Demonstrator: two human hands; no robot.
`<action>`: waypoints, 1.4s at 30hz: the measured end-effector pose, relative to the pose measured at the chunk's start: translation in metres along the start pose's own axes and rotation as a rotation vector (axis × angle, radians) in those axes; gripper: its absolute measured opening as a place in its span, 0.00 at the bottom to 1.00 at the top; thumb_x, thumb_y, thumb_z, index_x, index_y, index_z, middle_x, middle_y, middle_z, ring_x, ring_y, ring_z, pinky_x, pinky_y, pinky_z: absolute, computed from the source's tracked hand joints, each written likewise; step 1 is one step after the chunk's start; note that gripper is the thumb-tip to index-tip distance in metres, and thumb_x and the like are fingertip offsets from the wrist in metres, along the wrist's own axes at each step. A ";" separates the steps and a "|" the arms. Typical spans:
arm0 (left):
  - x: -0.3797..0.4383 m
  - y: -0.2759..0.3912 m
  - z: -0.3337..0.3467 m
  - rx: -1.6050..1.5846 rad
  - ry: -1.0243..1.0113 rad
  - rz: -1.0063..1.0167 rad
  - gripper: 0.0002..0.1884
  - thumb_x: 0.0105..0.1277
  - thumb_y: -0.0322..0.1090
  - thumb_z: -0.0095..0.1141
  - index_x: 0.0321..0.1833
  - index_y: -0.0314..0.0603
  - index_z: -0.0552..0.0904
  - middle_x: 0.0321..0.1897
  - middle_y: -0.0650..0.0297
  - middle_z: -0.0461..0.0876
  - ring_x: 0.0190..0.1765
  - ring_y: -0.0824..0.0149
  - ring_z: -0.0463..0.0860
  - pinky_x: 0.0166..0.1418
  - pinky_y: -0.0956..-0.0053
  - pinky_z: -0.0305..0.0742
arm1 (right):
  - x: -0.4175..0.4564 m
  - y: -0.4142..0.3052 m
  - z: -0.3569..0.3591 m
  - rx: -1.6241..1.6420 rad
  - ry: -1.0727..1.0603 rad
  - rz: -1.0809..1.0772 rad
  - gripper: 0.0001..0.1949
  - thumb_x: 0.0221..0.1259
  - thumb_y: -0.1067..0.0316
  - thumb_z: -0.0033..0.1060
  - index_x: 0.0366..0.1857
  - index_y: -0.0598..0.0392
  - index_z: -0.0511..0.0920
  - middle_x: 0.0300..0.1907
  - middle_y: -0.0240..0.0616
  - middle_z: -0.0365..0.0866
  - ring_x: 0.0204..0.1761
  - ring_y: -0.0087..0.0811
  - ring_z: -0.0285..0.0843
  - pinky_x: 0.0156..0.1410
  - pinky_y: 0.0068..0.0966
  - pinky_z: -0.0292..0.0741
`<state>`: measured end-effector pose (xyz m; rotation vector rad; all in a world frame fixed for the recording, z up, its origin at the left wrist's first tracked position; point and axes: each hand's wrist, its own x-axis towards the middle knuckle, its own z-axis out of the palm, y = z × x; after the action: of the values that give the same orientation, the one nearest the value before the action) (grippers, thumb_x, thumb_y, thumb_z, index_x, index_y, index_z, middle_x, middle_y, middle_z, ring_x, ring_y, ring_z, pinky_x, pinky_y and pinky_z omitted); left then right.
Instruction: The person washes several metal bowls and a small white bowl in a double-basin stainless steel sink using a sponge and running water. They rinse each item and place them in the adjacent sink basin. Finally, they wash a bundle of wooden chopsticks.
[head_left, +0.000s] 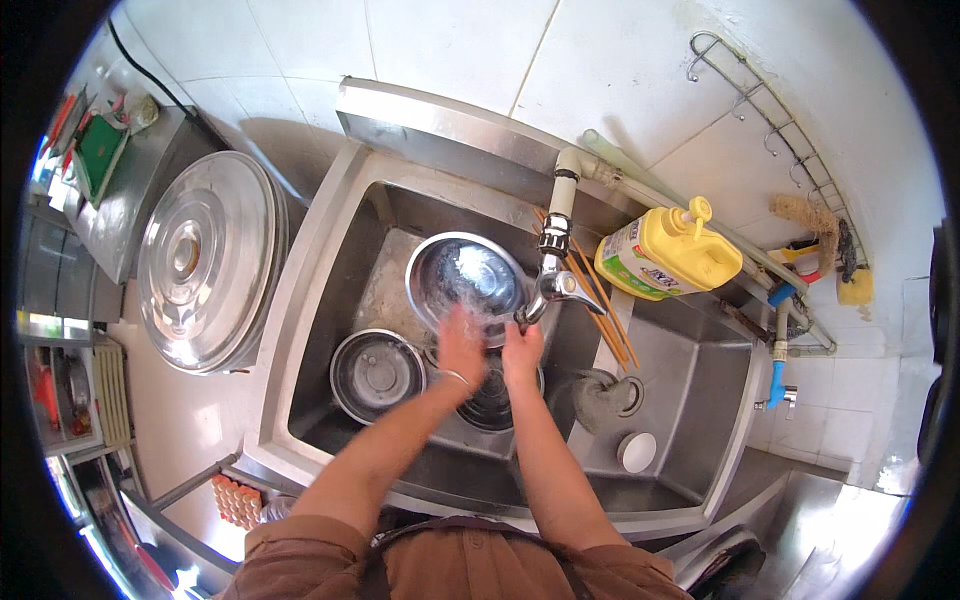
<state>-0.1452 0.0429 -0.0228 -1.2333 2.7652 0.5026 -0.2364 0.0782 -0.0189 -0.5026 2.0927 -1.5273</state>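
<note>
A shiny metal bowl (469, 274) is tilted under the faucet (553, 289) in the left basin of a steel double sink (274, 360). My right hand (523, 352) grips its rim, just below the spout. My left hand (461, 349), blurred and wearing a thin bracelet, is at the bowl's near inner side in splashing water; whether it touches the metal cannot be told. A second metal bowl (377, 377) stands to the left on the basin floor. Another round metal vessel (491, 397) lies partly hidden beneath my wrists.
Wooden chopsticks (600, 319) lie across the divider, beside a yellow detergent jug (664, 255). The right basin holds a small white bowl (637, 452). A large lidded metal pot (210, 259) stands left of the sink; a wire hook rack (780, 120) hangs on the wall.
</note>
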 end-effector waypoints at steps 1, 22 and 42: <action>-0.007 0.015 -0.001 -0.097 -0.098 -0.004 0.27 0.59 0.29 0.38 0.65 0.39 0.59 0.67 0.50 0.53 0.69 0.56 0.53 0.69 0.62 0.48 | -0.002 -0.003 0.003 -0.084 -0.031 0.026 0.22 0.56 0.75 0.49 0.58 0.58 0.66 0.40 0.37 0.77 0.39 0.23 0.72 0.46 0.20 0.69; 0.042 -0.109 -0.041 -0.218 0.108 -0.133 0.11 0.59 0.43 0.51 0.38 0.45 0.76 0.47 0.58 0.75 0.52 0.55 0.72 0.48 0.63 0.68 | 0.001 0.027 -0.023 0.088 -0.211 0.308 0.18 0.49 0.81 0.47 0.46 0.52 0.71 0.28 0.31 0.75 0.23 0.24 0.73 0.19 0.21 0.70; -0.066 -0.050 0.069 -1.991 -0.498 -1.124 0.23 0.59 0.33 0.57 0.57 0.38 0.67 0.44 0.59 0.78 0.48 0.60 0.77 0.41 0.59 0.75 | -0.031 0.068 -0.046 0.090 -0.123 0.512 0.23 0.50 0.79 0.49 0.55 0.54 0.67 0.43 0.36 0.76 0.46 0.31 0.74 0.49 0.28 0.71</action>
<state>-0.0687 0.0809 -0.0881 -1.7913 0.1246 2.7028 -0.2387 0.1520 -0.0669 -0.0170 1.8592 -1.2457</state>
